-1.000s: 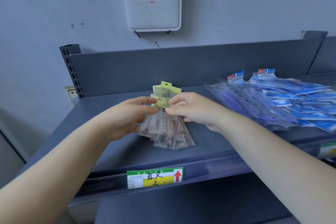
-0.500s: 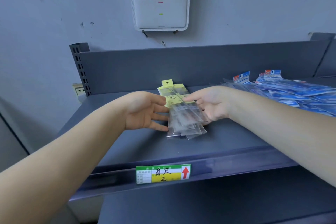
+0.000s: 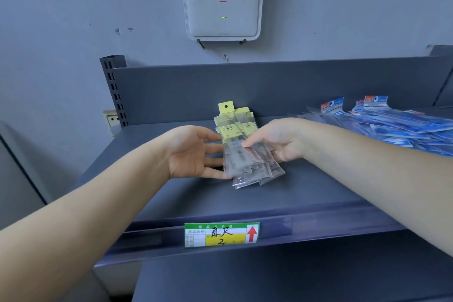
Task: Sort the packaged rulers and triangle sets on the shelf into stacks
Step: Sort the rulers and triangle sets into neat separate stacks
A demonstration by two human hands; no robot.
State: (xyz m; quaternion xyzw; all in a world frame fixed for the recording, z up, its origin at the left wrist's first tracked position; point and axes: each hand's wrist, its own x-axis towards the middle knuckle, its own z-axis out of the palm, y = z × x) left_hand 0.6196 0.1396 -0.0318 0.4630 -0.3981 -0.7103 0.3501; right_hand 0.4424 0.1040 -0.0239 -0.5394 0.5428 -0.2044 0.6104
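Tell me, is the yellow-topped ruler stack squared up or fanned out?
Fanned out: the yellow-topped ruler stack splays at its lower ends, unaligned.

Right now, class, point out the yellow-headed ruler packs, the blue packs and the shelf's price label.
yellow-headed ruler packs [image 3: 235,127], head view, yellow header card
blue packs [image 3: 402,127], head view, middle of pile
price label [image 3: 221,234], head view, label centre

**Lighting and picture quality: head view, single frame**

Light: soft, even and cool, giving a bluish cast over the whole frame; no source in view.
Shadows: faint and diffuse; a dim one under the left hand [image 3: 193,152] and the clear packets [image 3: 247,154] on the shelf [image 3: 306,186].
Glare: mild sheen on the blue packets [image 3: 392,125] at right; a pale streak along the shelf's front rail.
Sharpness: centre fairly crisp, the price label [image 3: 221,234] legible; forearms at the lower corners soft.
Distortion: wide-angle bowing, with the shelf's back panel curved and edges stretched.
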